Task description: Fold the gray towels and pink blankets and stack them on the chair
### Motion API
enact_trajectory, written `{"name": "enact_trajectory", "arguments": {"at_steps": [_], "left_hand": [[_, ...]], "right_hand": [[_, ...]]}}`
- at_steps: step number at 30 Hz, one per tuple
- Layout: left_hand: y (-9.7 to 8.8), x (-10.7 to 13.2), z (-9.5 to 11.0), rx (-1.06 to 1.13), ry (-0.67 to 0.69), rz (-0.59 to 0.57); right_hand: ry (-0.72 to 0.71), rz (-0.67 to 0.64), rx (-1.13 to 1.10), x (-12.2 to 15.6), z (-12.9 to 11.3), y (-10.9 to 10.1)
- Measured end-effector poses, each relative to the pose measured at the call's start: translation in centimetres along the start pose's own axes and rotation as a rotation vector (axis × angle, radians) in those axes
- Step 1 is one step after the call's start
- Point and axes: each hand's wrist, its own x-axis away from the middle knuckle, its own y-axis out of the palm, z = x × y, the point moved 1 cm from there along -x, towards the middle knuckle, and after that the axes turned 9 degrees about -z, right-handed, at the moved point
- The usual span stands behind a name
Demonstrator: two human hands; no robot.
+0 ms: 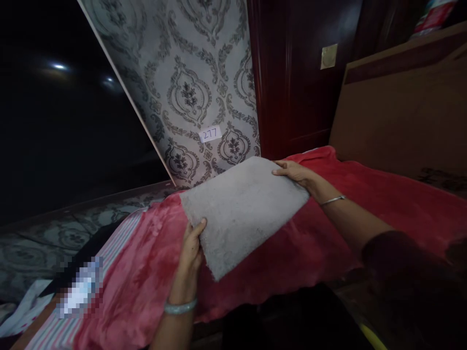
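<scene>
A flat grey rectangular piece with a rough, fuzzy-looking surface and frayed edges, perhaps cloth or felt [244,214], is held up between my two hands, tilted. My left hand [193,243] grips its left edge, thumb on top and fingers hidden underneath. At the upper right corner my right hand [294,173] pinches it, the thumb lying on the upper face. Below the piece spreads a red plush blanket [134,272].
Striped cloth [120,243] shows under the blanket's left side. A large dark screen [73,107] stands at left. Behind are patterned wallpaper [189,92] with a "277" label [210,133], a dark red wooden panel [292,87], and a cardboard sheet [408,112] at right.
</scene>
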Motion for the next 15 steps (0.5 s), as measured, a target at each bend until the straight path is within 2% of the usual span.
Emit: {"name": "enact_trajectory", "arguments": {"at_steps": [2,4,6,8,10,11,13,15], "left_hand": [[-0.3,0.5,-3.2,0.048,-0.185,0.111],[-1.2,1.0,-6.4,0.068,-0.332,0.198],[-2.1,1.2,-8.6,0.102,-0.364,0.204],[-2.6,1.3,-9.5,0.129,-0.355,0.172],[-2.5,1.1,-9.2,0.131,-0.351,0.156],[-2.3,1.0,-8.8,0.128,-0.345,0.157],[-1.2,0.8,-7.7,0.135,-0.329,0.178],[0.1,0.9,-6.8,0.167,-0.307,0.201]], "right_hand": [[0.047,0.218,0.078,-0.7,1.7,0.8],[0.061,0.363,0.107,0.1,4.1,1.8],[0.039,0.435,0.099,2.5,6.9,2.8],[0.015,0.473,0.084,6.1,9.8,3.9],[0.040,0.416,0.017,10.3,12.4,5.3],[0.094,0.321,-0.095,12.3,13.5,6.1],[0.321,0.051,-0.325,15.6,14.9,8.2],[0.488,-0.209,-0.544,17.5,15.1,10.3]]}}
